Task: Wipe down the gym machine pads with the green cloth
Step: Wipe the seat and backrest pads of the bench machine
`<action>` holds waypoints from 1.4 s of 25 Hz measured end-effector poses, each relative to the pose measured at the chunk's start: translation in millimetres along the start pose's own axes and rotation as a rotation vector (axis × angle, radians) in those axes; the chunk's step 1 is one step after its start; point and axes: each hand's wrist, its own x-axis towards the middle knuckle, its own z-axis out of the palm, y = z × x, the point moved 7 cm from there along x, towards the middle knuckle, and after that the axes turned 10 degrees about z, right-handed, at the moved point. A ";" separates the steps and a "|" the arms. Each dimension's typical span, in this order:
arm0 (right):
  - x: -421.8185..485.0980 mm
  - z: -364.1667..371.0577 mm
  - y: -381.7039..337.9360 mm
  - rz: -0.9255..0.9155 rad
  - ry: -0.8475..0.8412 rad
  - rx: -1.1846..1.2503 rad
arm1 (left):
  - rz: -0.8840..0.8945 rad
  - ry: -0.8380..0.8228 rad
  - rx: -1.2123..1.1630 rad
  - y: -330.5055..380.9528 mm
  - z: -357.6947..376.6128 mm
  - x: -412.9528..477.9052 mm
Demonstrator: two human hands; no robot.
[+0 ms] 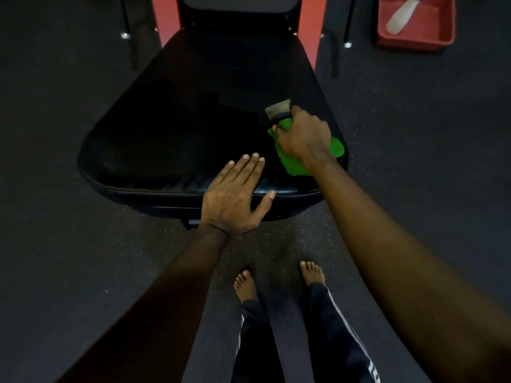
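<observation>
**Seat pad inspection: cloth at the near right corner**

Head view. The seat pad (171,128) is smooth black vinyl, a trapezoid with rounded corners, wider at its near edge, with a piped seam running along that edge. Behind it stands the lower part of a black back pad (237,2), flanked by red frame (309,23) uprights.

The green cloth (290,161) lies bunched and crumpled on the seat pad at its near right corner. The right hand (302,132) sits on top of it, fingers curled round the cloth. A flat tool (278,109) with a pale wedge-shaped head and a dark collar sticks out past the knuckles; what it is cannot be told.

The left hand (235,194) rests flat across the near edge of the seat pad, fingers straight and together, thumb spread wide, holding nothing.

The floor (69,244) is dark, speckled rubber matting. A red plastic tub (414,41) sits on it beyond the far right corner, with a white bottle (399,17) lying inside. Bare feet (244,284) and dark, white-striped trousers (326,327) show below.
</observation>
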 end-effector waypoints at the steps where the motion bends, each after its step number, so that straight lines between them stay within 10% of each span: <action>1: -13.2 -0.7 4.4 -0.045 -0.012 -0.015 | -0.008 0.008 0.002 0.7 -0.9 -0.2; 35: -21.7 -4.9 14.3 -0.288 -0.074 -0.007 | -0.078 -0.011 0.109 1.1 -2.5 1.8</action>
